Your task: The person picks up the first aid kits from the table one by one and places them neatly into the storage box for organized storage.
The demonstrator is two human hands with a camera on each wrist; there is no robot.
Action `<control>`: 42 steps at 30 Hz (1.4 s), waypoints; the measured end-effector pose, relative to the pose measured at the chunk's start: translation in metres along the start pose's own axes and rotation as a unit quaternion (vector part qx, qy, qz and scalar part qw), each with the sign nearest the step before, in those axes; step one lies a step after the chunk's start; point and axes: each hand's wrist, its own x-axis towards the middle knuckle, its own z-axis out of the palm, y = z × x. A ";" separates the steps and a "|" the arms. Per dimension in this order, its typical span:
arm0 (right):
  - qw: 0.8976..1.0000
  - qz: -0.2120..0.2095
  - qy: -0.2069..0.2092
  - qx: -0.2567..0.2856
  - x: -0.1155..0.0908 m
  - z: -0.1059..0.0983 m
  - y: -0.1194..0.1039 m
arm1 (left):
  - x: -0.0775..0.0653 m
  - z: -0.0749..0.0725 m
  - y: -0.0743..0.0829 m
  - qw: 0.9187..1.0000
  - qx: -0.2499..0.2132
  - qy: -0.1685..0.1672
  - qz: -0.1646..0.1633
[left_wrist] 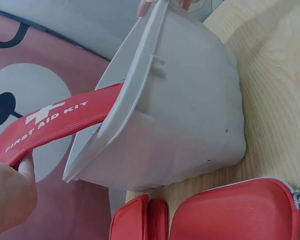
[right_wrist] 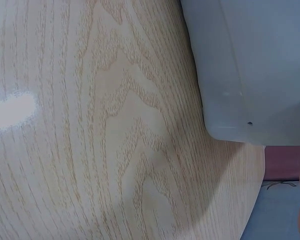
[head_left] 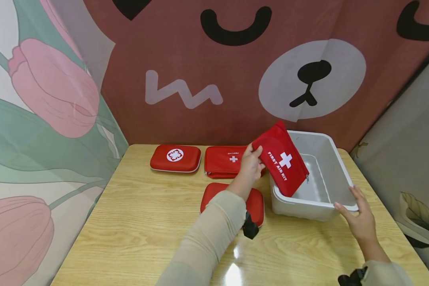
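Observation:
My left hand (head_left: 250,167) pinches a red first aid pouch (head_left: 281,161) by its left edge, thumb on the printed face. The pouch is tilted, white cross and lettering facing up, its lower end inside the mouth of a white plastic bin (head_left: 304,211). In the left wrist view the pouch (left_wrist: 75,114) crosses the bin's rim. At the bin's near right corner my right hand (head_left: 362,222) grips the rim, thumb and fingers on either side. The right wrist view shows mostly table and the bin's wall (right_wrist: 255,75).
A red hard case (head_left: 161,159) with a white round emblem lies at the back left of the wooden table (head_left: 128,222). Beside it is another red first aid pouch (head_left: 218,163). A red zipped case (head_left: 256,206) lies partly hidden under my left forearm. Printed curtains (head_left: 186,127) enclose the table.

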 end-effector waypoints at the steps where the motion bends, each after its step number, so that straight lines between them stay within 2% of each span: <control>1: 1.000 0.000 0.000 0.000 0.000 0.000 0.000 | 0.000 0.000 -0.001 1.000 0.001 0.000 0.001; 6: 1.000 0.003 -0.002 -0.004 0.001 0.000 0.000 | -0.002 0.001 -0.007 1.000 0.005 -0.008 0.010; 18: 1.000 0.005 -0.003 0.002 0.002 0.001 0.000 | -0.005 0.005 -0.017 0.999 0.027 -0.019 0.004; 26: 1.000 0.010 0.003 0.004 0.001 0.003 0.000 | -0.007 0.005 -0.023 0.996 0.081 -0.043 -0.010; 38: 1.000 0.010 0.007 0.006 0.002 0.001 -0.001 | -0.011 0.010 -0.034 0.990 0.122 -0.071 -0.013; 42: 1.000 0.015 0.004 0.006 0.002 0.001 0.000 | -0.012 0.010 -0.039 0.990 0.119 -0.079 -0.013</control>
